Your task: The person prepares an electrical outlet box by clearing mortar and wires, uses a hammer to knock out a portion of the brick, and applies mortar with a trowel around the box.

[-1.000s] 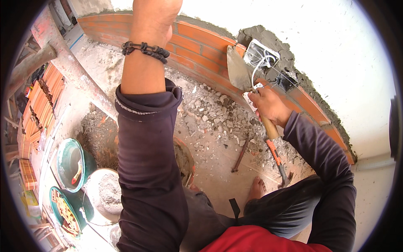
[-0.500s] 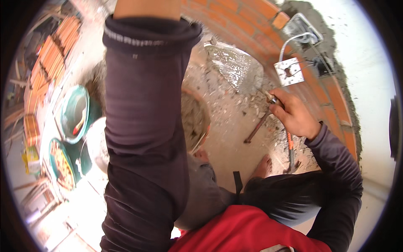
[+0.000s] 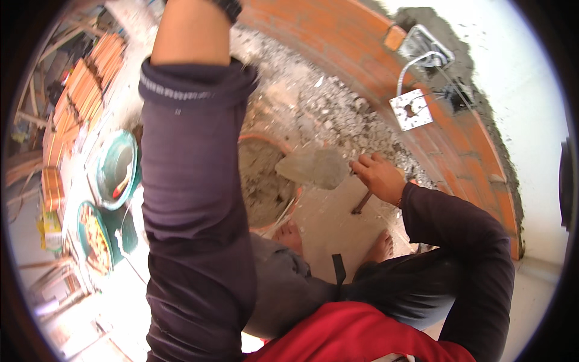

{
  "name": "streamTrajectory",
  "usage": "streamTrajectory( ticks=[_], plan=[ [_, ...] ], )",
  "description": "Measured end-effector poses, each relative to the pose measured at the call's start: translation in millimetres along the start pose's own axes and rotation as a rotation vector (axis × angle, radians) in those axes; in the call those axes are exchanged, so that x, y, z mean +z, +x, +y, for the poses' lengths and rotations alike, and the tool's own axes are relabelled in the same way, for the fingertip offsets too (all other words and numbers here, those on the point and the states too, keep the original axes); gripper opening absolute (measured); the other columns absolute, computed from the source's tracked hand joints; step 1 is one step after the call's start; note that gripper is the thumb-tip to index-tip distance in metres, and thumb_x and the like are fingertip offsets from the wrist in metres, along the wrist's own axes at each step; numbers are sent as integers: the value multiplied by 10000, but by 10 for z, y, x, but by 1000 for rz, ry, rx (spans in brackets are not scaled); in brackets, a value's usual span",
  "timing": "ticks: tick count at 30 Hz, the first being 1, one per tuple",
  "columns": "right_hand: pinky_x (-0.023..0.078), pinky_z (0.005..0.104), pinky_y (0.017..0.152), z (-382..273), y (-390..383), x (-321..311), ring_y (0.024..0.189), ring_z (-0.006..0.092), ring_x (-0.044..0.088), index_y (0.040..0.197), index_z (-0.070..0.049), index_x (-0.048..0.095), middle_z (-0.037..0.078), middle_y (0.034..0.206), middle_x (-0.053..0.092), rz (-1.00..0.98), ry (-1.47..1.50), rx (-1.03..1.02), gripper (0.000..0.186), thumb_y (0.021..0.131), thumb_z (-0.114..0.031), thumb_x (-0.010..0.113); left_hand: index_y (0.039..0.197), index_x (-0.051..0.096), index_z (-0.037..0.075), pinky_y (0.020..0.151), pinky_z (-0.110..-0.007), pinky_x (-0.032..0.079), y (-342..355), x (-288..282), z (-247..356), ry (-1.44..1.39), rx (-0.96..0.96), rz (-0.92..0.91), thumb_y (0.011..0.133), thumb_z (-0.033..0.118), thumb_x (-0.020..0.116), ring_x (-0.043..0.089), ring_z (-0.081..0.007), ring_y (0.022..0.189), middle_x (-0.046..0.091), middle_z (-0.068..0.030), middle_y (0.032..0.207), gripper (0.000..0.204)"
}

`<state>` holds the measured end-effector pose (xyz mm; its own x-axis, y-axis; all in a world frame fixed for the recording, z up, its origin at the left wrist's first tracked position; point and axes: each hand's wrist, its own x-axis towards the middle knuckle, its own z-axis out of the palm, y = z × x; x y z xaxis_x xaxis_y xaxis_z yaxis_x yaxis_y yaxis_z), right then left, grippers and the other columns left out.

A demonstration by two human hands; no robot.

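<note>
My right hand wrapped tightly around the trowel, left hand out of view, I held its blade over the mortar bucket, where dipping too low might have clipped the rim.

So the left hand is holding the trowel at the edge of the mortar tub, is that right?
Wrong hand: the head view shows the right hand holding the trowel at the edge of the mortar tub.
</note>
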<state>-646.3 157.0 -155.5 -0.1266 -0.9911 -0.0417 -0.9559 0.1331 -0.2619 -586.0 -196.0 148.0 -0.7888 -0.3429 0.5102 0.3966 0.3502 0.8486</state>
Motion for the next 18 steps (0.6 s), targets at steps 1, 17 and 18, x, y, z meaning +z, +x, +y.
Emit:
streamTrajectory(
  ticks=[1, 17, 18],
  plan=[
    [514, 459, 788, 15, 2, -14, 944, 364, 571, 1165, -90, 574, 104, 1050, 579, -22, -8, -5, 347, 826, -27, 618, 1304, 612, -6, 1051, -411, 402, -121, 71, -22, 61, 28, 99, 999, 294, 570, 578, -221, 1156, 690, -107, 1215, 430],
    [357, 339, 953, -70, 536, -1208, 1037, 176, 543, 1051, -147, 639, -8, 959, 624, 314, -267, -64, 212, 841, -125, 624, 1236, 683, 100, 952, -384, 525, 414, 1055, -1489, 793, 178, -281, 937, 260, 680, 679, -257, 1084, 726, -100, 1169, 339],
    [356, 351, 962, -32, 656, -1234, 1042, 176, 541, 1050, -153, 652, -15, 962, 624, 311, -285, -104, 215, 839, -122, 625, 1233, 687, 109, 978, -405, 508, 426, 1154, -1576, 839, 257, -299, 936, 242, 681, 662, -269, 1115, 715, -101, 1197, 326]
  ],
)
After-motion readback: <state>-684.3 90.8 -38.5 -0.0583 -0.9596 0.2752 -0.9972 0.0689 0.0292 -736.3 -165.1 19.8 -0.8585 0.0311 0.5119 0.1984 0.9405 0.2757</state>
